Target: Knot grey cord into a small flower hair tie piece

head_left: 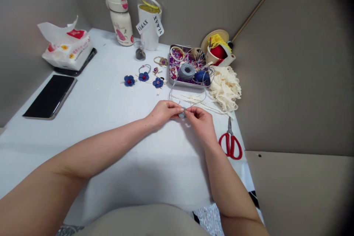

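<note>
Table (110, 105) w/ white cloth, grey walls behind & on both sides. L hand (163, 113) has thumb + fingers pinched on a small grey yarn piece (181, 114), R hand (203, 122) pinching its other side, so both are gripping. The piece sits just above the cloth or on it, can't tell, approx mid-table, just in front of the metal tin (190, 85). Thin grey strands loop btwn hands and tin.

Room-wise: R side is tight, red-handled scissors (230, 131) lie by the R edge near the R forearm, w/ a cream lace heap (225, 86) above them, also at that edge. L side is roomier, wide stretch of cloth btwn L forearm and the phone (49, 96), which is near the far L edge. Tissue pack (72, 51) is behind it.

Containers: tin has purple/white beads, a grey yarn roll (187, 70), blue yarn (201, 76) + misc bits. Paper cup (211, 58) behind it, R side, holds yellow & red stuff, prob yarn. Small clear cup (140, 52) has smth dark inside, next to the white bottle (123, 27) and a tall white holder (151, 40) w/ "VL&AX" tags. 3 blue flowers (158, 82) lie L of the tin.
</note>
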Available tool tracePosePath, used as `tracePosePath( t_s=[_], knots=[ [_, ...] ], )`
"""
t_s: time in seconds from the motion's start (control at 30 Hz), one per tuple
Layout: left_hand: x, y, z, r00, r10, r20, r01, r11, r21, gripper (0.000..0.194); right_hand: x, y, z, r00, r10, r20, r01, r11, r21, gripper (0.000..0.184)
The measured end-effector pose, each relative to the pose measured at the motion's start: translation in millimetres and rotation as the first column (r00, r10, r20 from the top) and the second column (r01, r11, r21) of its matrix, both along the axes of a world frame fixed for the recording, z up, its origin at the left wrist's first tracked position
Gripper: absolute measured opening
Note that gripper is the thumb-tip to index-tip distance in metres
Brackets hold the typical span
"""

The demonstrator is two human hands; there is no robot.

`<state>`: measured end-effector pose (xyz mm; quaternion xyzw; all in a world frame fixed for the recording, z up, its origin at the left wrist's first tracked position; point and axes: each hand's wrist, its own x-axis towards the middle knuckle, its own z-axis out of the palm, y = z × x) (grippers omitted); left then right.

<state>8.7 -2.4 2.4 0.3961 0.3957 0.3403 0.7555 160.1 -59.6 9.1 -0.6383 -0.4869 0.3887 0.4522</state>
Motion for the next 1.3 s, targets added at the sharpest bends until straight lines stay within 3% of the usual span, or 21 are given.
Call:
tracePosePath(
  t_s=[0.23, 0.4, 0.7, 0.97, 1.17, 1.3],
  knots=[
    [0.6, 0.4, 0.8, 1.000, -0.005, 0.002, 0.005, 0.999, -0.035, 0.009, -0.2, 0.1, 2.3, 1.000, 0.005, 0.000, -0.005, 0.999, -0.032, 0.021],
    [-2.2, 0.5, 2.0, 0.997, -0.072, 0.039, 0.075, 0.994, -0.078, 0.012, 0.1, 1.6, 1.3, 1.000, 0.005, -0.026, -0.006, 0.999, -0.038, 0.022],
    [-2.4, 1.9, -1.2, 0.998, -0.062, -0.003, 0.062, 0.998, -0.016, 0.012, 1.1, 2.0, -0.9, 0.997, 0.021, -0.070, -0.024, 0.999, -0.043, 0.023],
    [-2.9, 2.7, 3.3, 0.998, -0.059, 0.019, 0.060, 0.995, -0.082, 0.013, 0.1, 1.1, 1.3, 0.999, 0.020, -0.038, -0.021, 0.999, -0.023, 0.026],
    [-6.9, 8.0, 7.5, 0.999, 0.035, 0.023, -0.032, 0.993, -0.116, 0.018, 7.5, -1.9, -0.6, 0.978, -0.039, 0.203, 0.005, 0.986, 0.164, 0.032],
    [-8.0, 8.8, 8.2, 0.998, 0.045, 0.037, -0.040, 0.992, -0.115, 0.022, 5.2, -6.4, -1.4, 0.967, -0.061, 0.249, -0.010, 0.962, 0.273, 0.032]
  ],
)
